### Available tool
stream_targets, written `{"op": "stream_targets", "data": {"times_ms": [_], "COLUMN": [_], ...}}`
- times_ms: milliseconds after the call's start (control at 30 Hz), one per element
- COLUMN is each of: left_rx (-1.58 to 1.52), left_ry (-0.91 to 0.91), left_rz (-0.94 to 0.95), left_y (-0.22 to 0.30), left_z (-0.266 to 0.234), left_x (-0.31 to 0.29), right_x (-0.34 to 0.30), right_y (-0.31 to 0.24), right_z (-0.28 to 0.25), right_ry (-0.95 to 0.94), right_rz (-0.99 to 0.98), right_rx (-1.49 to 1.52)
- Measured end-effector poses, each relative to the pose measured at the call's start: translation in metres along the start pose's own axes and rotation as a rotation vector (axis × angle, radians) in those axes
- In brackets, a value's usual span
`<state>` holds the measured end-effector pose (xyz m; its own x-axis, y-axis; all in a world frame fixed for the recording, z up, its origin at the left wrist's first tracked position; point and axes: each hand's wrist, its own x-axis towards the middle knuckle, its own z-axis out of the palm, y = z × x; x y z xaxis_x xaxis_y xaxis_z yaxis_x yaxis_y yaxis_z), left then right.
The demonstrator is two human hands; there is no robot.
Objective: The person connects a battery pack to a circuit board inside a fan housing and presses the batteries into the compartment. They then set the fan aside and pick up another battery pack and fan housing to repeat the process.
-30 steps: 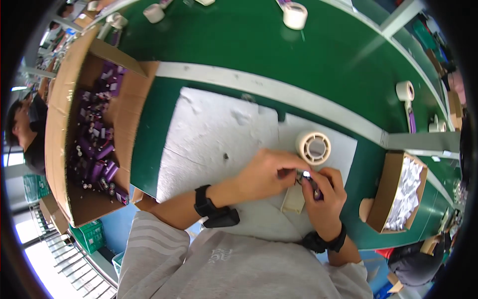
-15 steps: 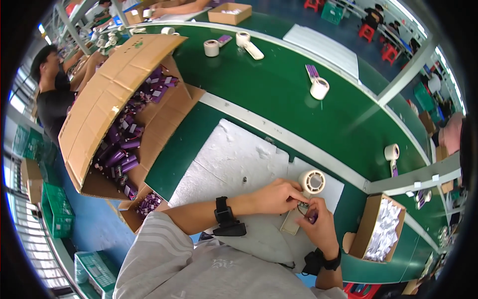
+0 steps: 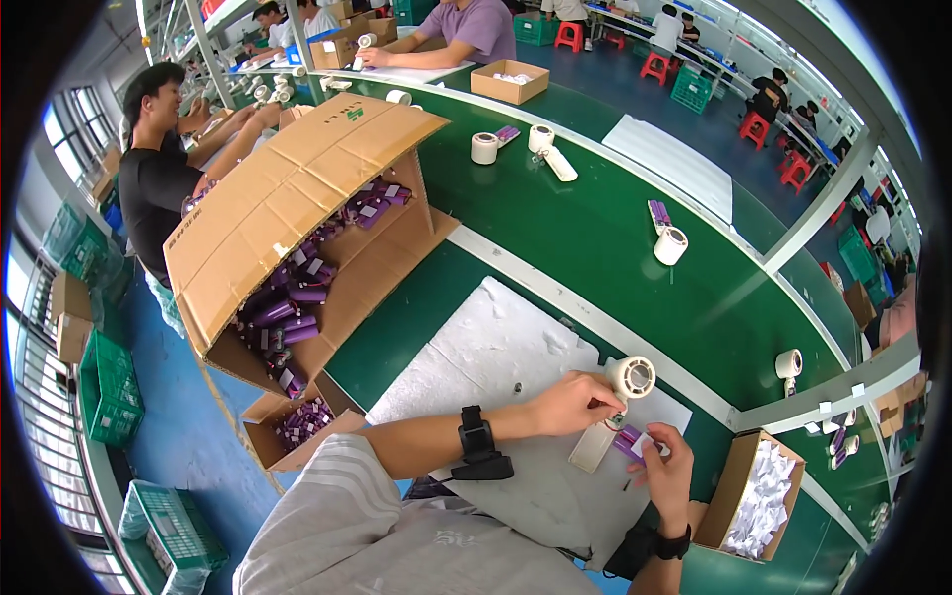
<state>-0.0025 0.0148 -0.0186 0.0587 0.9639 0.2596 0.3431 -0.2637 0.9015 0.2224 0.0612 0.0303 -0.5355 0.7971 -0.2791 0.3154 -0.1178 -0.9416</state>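
A white handheld fan (image 3: 633, 377) lies on the foam sheet, its round head pointing away from me and its pale handle (image 3: 593, 446) toward me. My left hand (image 3: 575, 403) is closed in a pinch at the fan's neck, where a small green board and thin wires partly show. Beside the handle is a purple battery pack (image 3: 629, 440) with a white label. My right hand (image 3: 668, 470) has its thumb and forefinger on that pack's right end. The fingertips of the left hand hide part of the wiring.
On my left stands a large carton (image 3: 327, 288) of purple battery packs, with a smaller box (image 3: 302, 424) below. A box of white pieces (image 3: 762, 501) is at right. More fans (image 3: 670, 246) lie along the green belt (image 3: 575, 223). A co-worker (image 3: 164, 169) sits at far left.
My right hand has moved away from the left, bringing the purple battery pack into view beside the handle. The left hand stays at the fan's neck. The whole view has shifted.
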Motion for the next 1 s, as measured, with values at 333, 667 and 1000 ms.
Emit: {"op": "stream_targets", "data": {"times_ms": [333, 667, 1000], "left_rx": [0.011, -0.027, -0.055], "left_ry": [-0.088, -0.097, -0.045], "left_rz": [0.084, -0.057, -0.021], "left_y": [0.002, 0.008, 0.007], "left_z": [-0.015, -0.009, -0.005], "left_x": [0.001, 0.000, -0.001], "right_x": [-0.002, -0.009, -0.005], "right_y": [0.010, 0.003, -0.003], "right_z": [0.006, 0.014, 0.024], "right_ry": [0.236, 0.248, 0.202], "right_rz": [-0.663, -0.618, -0.654], "right_rx": [-0.788, -0.862, -1.075]}}
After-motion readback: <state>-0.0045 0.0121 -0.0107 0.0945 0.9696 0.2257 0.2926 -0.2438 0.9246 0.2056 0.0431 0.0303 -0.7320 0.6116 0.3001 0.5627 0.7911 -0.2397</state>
